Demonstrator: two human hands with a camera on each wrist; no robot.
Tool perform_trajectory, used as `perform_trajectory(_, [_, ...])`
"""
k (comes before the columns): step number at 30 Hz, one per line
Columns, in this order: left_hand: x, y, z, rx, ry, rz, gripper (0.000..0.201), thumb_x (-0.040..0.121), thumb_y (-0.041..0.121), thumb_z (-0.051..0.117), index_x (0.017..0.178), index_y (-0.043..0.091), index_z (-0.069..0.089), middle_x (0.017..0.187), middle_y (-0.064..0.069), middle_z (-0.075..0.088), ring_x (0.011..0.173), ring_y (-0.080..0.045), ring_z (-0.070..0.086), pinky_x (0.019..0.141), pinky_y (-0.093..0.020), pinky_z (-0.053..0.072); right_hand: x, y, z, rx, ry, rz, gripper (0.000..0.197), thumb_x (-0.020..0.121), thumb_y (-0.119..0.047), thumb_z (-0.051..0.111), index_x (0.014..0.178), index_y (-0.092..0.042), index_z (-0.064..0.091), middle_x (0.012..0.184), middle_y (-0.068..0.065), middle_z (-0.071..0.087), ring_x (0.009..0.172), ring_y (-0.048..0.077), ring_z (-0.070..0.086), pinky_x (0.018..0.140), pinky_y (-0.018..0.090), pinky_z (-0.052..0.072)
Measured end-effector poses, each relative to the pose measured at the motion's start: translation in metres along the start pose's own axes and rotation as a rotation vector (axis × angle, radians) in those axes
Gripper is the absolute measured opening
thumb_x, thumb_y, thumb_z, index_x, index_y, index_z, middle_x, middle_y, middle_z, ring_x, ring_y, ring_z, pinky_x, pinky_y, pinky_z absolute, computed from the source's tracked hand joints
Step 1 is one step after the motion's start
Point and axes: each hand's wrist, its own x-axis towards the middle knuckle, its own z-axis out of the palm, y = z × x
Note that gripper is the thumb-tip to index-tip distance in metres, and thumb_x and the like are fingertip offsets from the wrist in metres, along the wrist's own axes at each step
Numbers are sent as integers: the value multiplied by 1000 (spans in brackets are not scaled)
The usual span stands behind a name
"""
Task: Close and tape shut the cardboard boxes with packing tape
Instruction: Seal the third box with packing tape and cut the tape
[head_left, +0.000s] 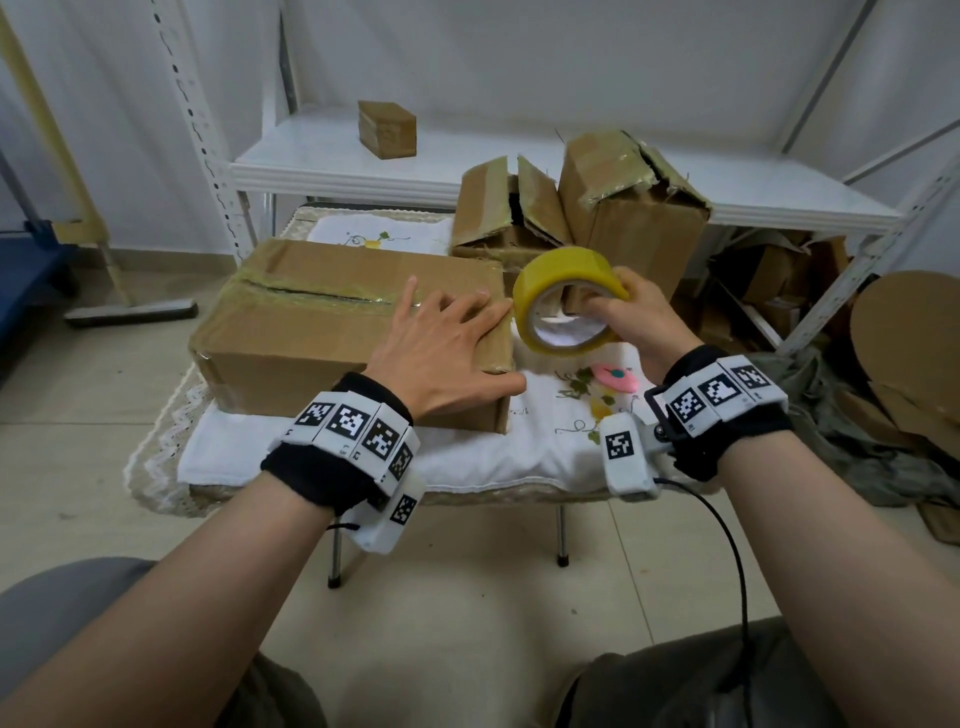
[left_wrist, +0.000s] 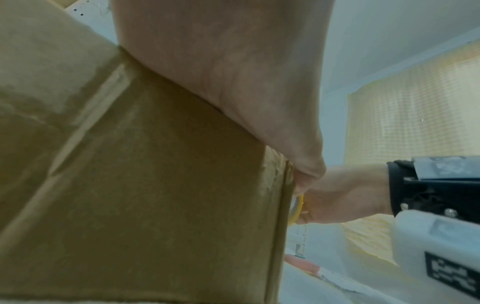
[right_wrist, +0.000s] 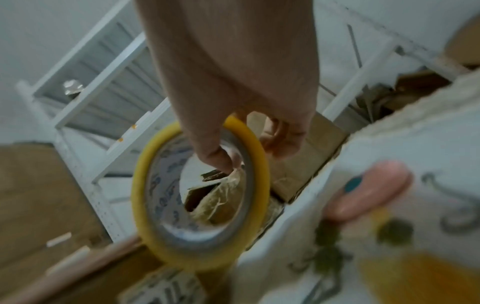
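Note:
A large closed cardboard box (head_left: 311, 322) lies on the low table, its top seam covered with wrinkled tape. My left hand (head_left: 447, 343) lies flat on the box's right end, fingers spread and straight, thumb hanging over the near corner; the left wrist view shows the palm (left_wrist: 233, 82) pressed on the box (left_wrist: 130, 185). My right hand (head_left: 628, 312) grips a yellow roll of packing tape (head_left: 566, 301) just right of the box, thumb inside the core. In the right wrist view the tape roll (right_wrist: 200, 195) hangs from the thumb and fingers (right_wrist: 215, 152).
Two battered boxes (head_left: 587, 208) with open flaps stand behind the roll. A pink cutter (head_left: 615, 376) lies on the white embroidered cloth (head_left: 519, 441). A small box (head_left: 387, 129) sits on the white shelf (head_left: 779, 202). Cardboard scraps pile at the right.

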Motion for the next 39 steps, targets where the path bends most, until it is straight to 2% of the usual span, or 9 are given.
perform_trajectory(3, [1, 0, 0, 9, -9, -3, 101, 69, 89, 8, 157, 38, 10, 160, 5, 27, 139, -29, 34, 120, -60, 2, 0, 1, -8, -256, -140, 43, 21, 84, 0, 73, 89, -19, 65, 85, 1, 63, 76, 15, 57, 61, 24, 42])
perform_trajectory(10, [2, 0, 1, 5, -9, -3, 100, 70, 87, 10, 158, 38, 10, 160, 5, 27, 138, -30, 34, 120, -59, 2, 4, -2, -31, -406, -413, 184, 48, 89, -15, 76, 131, -25, 57, 106, 8, 70, 95, 18, 65, 76, 29, 53])
perform_trajectory(16, [0, 1, 0, -50, 16, -9, 111, 67, 89, 16, 157, 25, 17, 159, 6, 31, 137, -29, 35, 121, -57, 2, 7, 17, -21, -827, -307, 185, 26, 81, -7, 73, 101, -23, 68, 99, 3, 71, 94, 21, 67, 74, 30, 58])
perform_trajectory(19, [-1, 2, 0, -61, 25, -9, 110, 67, 89, 19, 156, 24, 21, 158, 5, 32, 137, -27, 35, 121, -56, 2, 6, 18, -18, -847, -302, 220, 28, 83, -10, 78, 109, -13, 69, 85, 2, 68, 72, 12, 59, 62, 25, 51])
perform_trajectory(23, [-1, 2, -1, -56, 22, -13, 111, 65, 89, 16, 154, 25, 24, 159, 6, 31, 137, -26, 35, 122, -55, 2, 7, 13, -18, -902, -277, 232, 33, 90, -9, 71, 121, 2, 70, 114, 15, 73, 77, 14, 53, 67, 26, 46])
perform_trajectory(27, [-1, 2, -1, -58, 17, -17, 108, 65, 89, 17, 153, 27, 25, 159, 5, 31, 137, -26, 35, 121, -56, 3, 14, 2, -27, -780, -161, 215, 17, 93, -4, 64, 103, 4, 75, 86, 6, 72, 78, 17, 60, 95, 38, 56])
perform_trajectory(29, [0, 1, -1, -73, 17, -16, 104, 65, 88, 19, 153, 33, 23, 158, 6, 32, 136, -27, 36, 120, -58, 4, 13, -5, -32, -518, -94, 177, 17, 98, -2, 57, 86, -3, 70, 89, 11, 71, 80, 20, 67, 83, 38, 60])
perform_trajectory(33, [2, 4, -2, -70, -8, 2, 99, 64, 87, 19, 153, 42, 16, 155, 2, 34, 133, -34, 37, 119, -62, 10, 9, -15, -24, -197, 69, 28, 10, 101, -12, 54, 97, -9, 62, 91, 10, 62, 67, 16, 61, 51, 24, 50])
perform_trajectory(39, [5, 5, -1, -40, -6, 4, 100, 63, 88, 19, 152, 41, 18, 153, 0, 37, 128, -34, 39, 115, -59, 20, 2, -33, -9, -24, -119, -61, 51, 75, -29, 89, 116, -12, 64, 92, -1, 65, 77, 7, 61, 64, 17, 51])
